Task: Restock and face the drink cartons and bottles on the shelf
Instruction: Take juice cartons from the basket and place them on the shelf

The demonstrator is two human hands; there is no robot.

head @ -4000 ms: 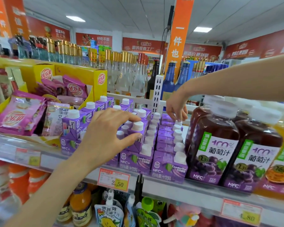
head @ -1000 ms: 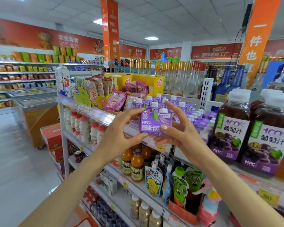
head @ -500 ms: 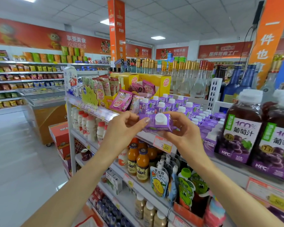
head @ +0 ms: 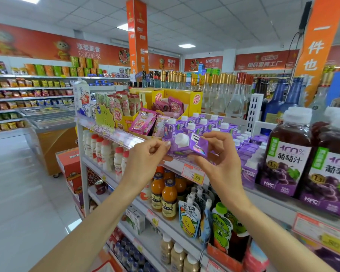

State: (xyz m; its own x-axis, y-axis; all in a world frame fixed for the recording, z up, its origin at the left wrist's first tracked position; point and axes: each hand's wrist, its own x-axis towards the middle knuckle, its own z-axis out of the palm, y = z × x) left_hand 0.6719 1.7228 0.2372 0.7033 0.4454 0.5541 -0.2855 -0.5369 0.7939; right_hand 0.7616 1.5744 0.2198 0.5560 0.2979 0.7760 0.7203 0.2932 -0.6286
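Purple carton (head: 186, 146) tilted — pinched between left hand (head: 145, 161) and right hand (head: 222, 161) fingertips.

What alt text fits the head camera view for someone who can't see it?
A left hand and a right hand hold a purple drink carton, white cap toward the camera, before a shop shelf of matching purple cartons and large grape juice bottles.

Bright even light from ceiling panels (head: 186, 45), soft shadows, wide-angle bending at edges, right foreground blurred
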